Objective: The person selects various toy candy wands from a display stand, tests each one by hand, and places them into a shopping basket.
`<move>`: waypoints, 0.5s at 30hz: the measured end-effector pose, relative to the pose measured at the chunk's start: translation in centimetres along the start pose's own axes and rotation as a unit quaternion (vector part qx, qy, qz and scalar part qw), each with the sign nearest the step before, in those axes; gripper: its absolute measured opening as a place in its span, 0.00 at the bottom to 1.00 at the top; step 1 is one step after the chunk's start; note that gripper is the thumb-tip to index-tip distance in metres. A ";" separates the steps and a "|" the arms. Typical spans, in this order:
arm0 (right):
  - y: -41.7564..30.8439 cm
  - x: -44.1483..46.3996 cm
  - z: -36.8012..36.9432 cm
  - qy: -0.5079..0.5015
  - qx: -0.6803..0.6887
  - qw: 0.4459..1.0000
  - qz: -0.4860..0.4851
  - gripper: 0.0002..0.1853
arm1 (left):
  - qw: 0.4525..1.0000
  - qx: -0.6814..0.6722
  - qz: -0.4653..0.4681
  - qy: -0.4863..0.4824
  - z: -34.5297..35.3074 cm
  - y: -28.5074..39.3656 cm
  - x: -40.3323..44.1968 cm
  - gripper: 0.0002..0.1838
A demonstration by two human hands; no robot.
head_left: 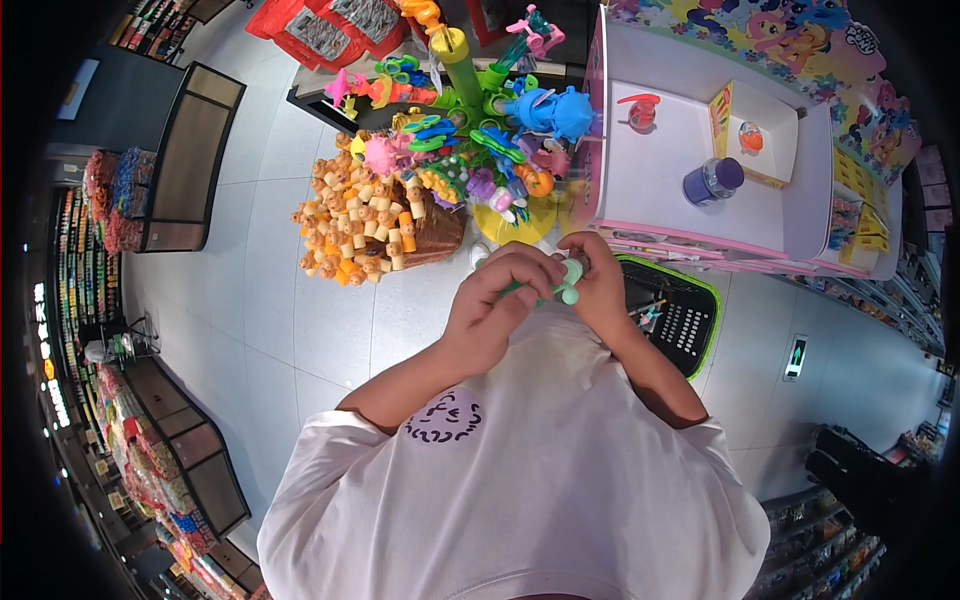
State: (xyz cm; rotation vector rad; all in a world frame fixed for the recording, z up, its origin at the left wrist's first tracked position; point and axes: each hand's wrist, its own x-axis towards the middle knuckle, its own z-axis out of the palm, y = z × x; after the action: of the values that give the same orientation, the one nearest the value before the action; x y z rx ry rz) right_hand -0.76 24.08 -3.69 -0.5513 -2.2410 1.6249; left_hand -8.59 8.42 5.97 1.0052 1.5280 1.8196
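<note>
Just in front of my chest, both of my hands hold a small mint-green plastic object (572,280) with rounded ends; its exact kind is not clear. My left hand (502,300) has curled fingers around its left part, which is mostly hidden behind them. My right hand (597,283) pinches the other side between thumb and fingers. Beyond my hands stands a rack of bright plastic toys (470,130). Left of that, a wicker basket (440,235) is heaped with small beige and orange figures (362,225).
To the right stands a white-and-pink display bin (650,190) holding a purple-lidded jar (714,181), a small red item (641,113) and a yellow box (735,130). Below it sits a black shopping basket (680,320) with a green rim. Stocked shelves (150,460) line the left.
</note>
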 end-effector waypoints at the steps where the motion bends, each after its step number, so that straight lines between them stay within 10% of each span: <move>1: 0.0 0.0 0.0 0.000 0.000 1.000 0.000 0.13 | 1.000 0.000 0.000 0.000 0.1 0.1 0.0 0.08; 15: -0.2 -0.1 0.5 -0.029 0.044 0.999 0.012 0.14 | 1.000 -0.007 0.011 -0.012 -0.1 0.7 -0.1 0.15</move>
State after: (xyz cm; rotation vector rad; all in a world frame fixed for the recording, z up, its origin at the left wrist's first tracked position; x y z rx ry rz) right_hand -0.91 23.55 -3.67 -0.5148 -2.1995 1.7636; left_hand -8.61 8.15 6.62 1.0377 1.4942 1.8248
